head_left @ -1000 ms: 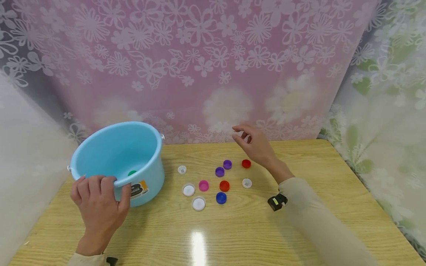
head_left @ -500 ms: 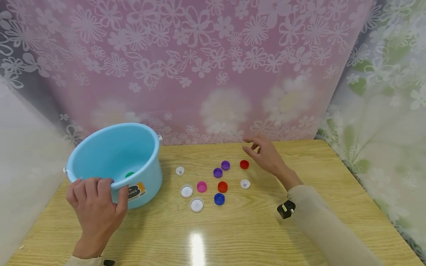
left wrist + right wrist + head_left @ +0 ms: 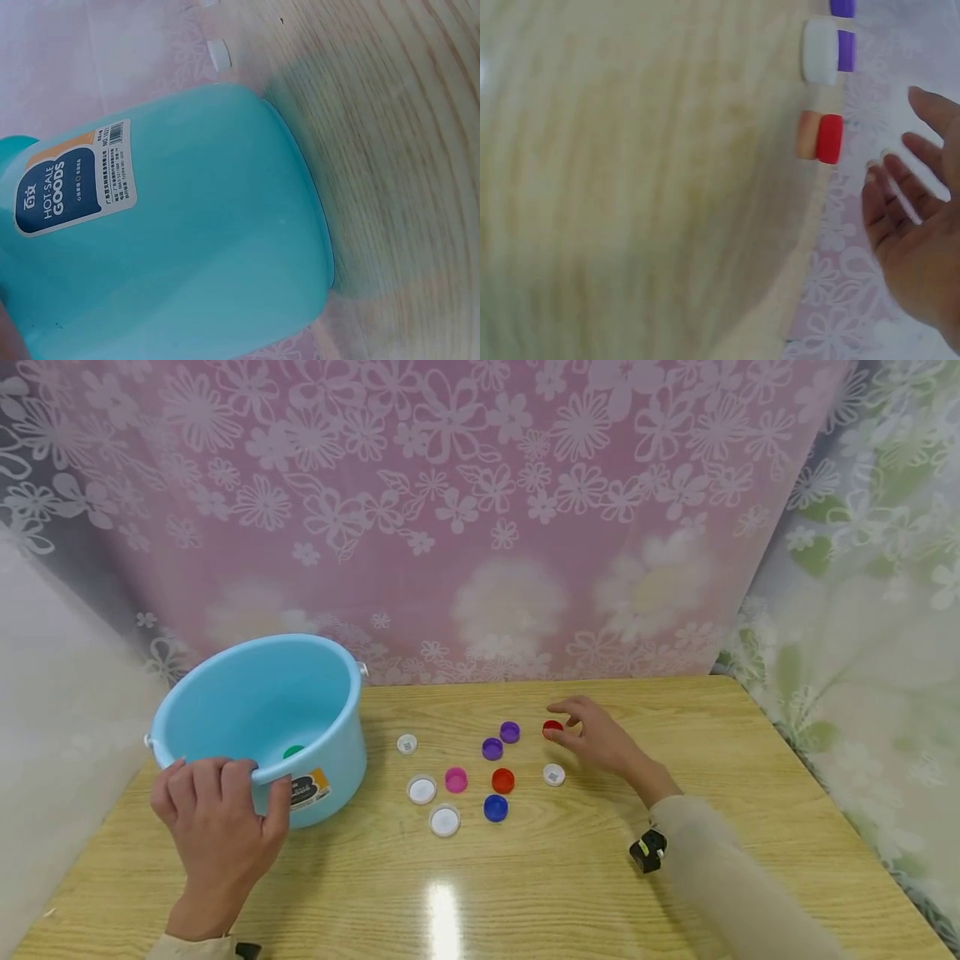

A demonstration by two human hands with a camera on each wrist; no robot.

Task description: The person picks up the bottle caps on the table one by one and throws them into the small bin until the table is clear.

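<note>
Bucket (image 3: pixel 345 777), light blue, upright on wood-grain table (image 3: pixel 360 893) toward ten o'clock, taking twelve at the pink curtain (image 3: pixel 480 485). Left hand (image 3: pixel 221 822) grasps its rim at seven o'clock: fingers curled over the edge, thumb on the outer wall. Printed label (image 3: pixel 309 789) just right of the thumb. Green object (image 3: pixel 293 750) inside, partly hidden by the rim.

Caps run rightward. Small white cap (image 3: pixel 407 743) at three o'clock from the bucket. First larger white cap (image 3: pixel 422 789) at five from that; second larger white cap (image 3: pixel 445 820) at five again. Pink cap (image 3: pixel 456 779) between twelve and one from the second. Left purple cap (image 3: pixel 492 748) at two from pink, blue cap (image 3: pixel 496 807) at four. Near red cap (image 3: pixel 503 781) between those. Right purple cap (image 3: pixel 510 732) at two from its twin, just beside.

Far red cap (image 3: pixel 552 724) at three from right purple; marked white cap (image 3: pixel 554 774) at six below it. Right hand (image 3: pixel 600 739) reaches in from four o'clock, thumb partly covering the far red cap, forefinger beyond. Fingers parted, gripping nothing; contact, cannot tell. Black device (image 3: pixel 648 852) at that wrist.
</note>
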